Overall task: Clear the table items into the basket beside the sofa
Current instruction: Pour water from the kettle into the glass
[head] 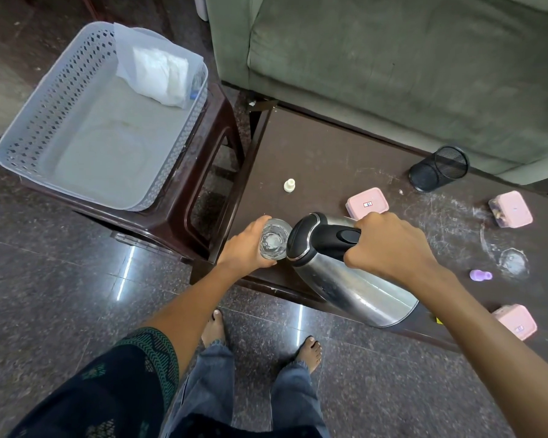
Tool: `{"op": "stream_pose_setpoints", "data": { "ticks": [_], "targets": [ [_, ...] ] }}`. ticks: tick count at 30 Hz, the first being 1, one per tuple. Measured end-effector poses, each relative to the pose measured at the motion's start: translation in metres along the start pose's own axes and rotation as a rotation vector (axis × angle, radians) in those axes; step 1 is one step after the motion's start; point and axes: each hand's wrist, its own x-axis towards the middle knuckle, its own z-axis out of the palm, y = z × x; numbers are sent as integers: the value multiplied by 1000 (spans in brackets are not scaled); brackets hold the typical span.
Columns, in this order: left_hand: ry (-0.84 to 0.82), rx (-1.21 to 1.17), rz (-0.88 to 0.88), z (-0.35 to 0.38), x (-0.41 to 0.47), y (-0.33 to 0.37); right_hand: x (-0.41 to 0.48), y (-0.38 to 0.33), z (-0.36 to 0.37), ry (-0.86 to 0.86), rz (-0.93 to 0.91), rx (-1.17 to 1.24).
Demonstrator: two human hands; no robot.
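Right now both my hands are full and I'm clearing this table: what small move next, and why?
Probably carry the glass in the left hand across to the basket first: that hand is nearer the basket, which sits left of the table, while the right hand grips the tilted kettle by its handle.

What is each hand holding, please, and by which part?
The left hand grips the glass around its side; right hand grips the kettle by its handle.
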Motion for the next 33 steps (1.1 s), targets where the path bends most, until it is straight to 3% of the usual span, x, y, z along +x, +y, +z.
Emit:
{"op": "stream_pose_setpoints", "data": {
  "ticks": [33],
  "targets": [
    [15, 9, 21, 3, 2, -3, 1, 4, 4, 15, -26, 36]
  ]
}}
